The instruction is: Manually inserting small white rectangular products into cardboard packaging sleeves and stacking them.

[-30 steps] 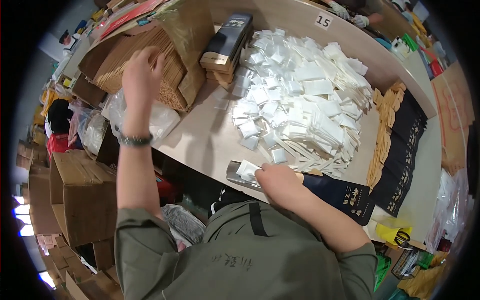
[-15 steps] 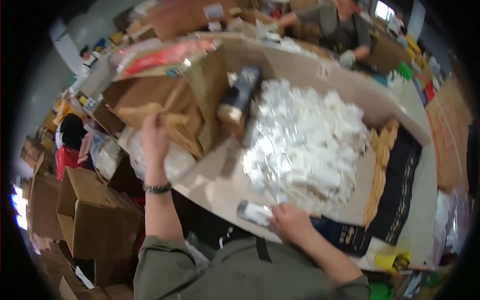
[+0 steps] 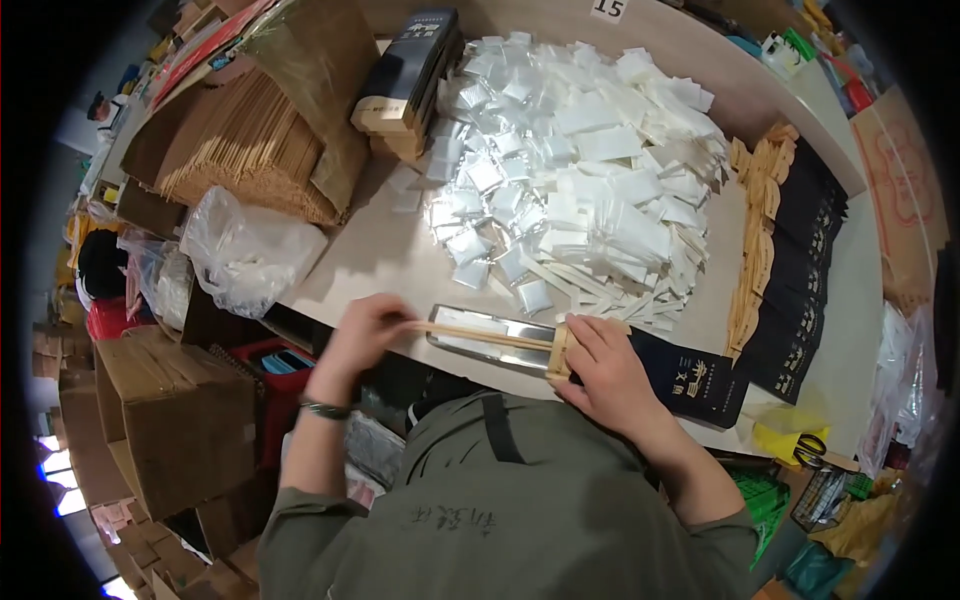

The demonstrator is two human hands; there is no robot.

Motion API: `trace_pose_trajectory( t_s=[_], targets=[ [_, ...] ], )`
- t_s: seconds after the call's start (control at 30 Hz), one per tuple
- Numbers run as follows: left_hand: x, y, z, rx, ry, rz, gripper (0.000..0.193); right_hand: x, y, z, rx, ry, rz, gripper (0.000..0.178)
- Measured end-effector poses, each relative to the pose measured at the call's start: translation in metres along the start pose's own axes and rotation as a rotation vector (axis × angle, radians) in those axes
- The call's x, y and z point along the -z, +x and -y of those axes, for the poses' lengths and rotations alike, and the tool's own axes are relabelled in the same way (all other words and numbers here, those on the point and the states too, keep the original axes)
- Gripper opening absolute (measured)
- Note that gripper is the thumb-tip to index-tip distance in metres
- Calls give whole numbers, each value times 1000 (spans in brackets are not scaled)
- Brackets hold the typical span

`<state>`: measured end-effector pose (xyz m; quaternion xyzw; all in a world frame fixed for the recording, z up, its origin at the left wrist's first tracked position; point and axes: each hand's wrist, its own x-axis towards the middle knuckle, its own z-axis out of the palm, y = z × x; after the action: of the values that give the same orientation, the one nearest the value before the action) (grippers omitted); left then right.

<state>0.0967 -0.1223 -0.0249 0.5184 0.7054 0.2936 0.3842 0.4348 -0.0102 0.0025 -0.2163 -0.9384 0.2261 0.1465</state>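
Observation:
My left hand (image 3: 372, 335) pinches the ends of thin wooden chopsticks (image 3: 480, 337). They lie across a shallow metal tray (image 3: 455, 319) at the table's front edge, their far ends reaching the tan mouth of a black paper sleeve (image 3: 690, 377). My right hand (image 3: 607, 372) grips that sleeve at its tan band, fingers over the top and thumb at the near side. Whether the chopstick tips are inside the sleeve is hidden by the band and fingers. Beyond the tray spreads a heap of small clear and white packets (image 3: 600, 190).
An open carton (image 3: 330, 130) full of stacked wooden sticks (image 3: 240, 150) stands left, with a clear plastic bag (image 3: 250, 250) before it. A stack of black sleeves (image 3: 410, 65) is behind; more overlapping black sleeves (image 3: 795, 260) lie right. Black-handled scissors (image 3: 809, 450) rest near the front right corner.
My left hand has come from the carton to the tray and now holds chopsticks. My right hand has moved from the tray's end onto the black sleeve. The view has tilted downward.

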Motion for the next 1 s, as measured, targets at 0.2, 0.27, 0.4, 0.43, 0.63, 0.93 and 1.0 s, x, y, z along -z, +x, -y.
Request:
trace_pose_trajectory(
  t_s=[0.2, 0.27, 0.4, 0.43, 0.63, 0.93, 1.0],
  targets=[
    [-92, 10, -54, -206, -159, -259, 15, -3, 13, 11, -34, 24, -34, 39],
    [-89, 15, -42, -117, -173, -341, 16, 3, 14, 15, -99, -77, -24, 41],
    [-103, 27, -65, -15, -256, -225, 14, -5, 22, 7, -91, -109, 0, 43],
    [-110, 28, -76, -63, -207, -117, 15, -5, 26, 7, -48, -98, -36, 42],
    [-76, 13, -92, -560, 292, -329, 56, 7, 22, -3, 96, 7, -178, 35],
    [-72, 21, -90, -52, 325, 128, 37, 98, -51, -86, -654, -85, 99, 29],
    [-85, 19, -91, -210, 155, 265, 39, 107, -61, -70, -212, -472, -10, 35]
  ],
)
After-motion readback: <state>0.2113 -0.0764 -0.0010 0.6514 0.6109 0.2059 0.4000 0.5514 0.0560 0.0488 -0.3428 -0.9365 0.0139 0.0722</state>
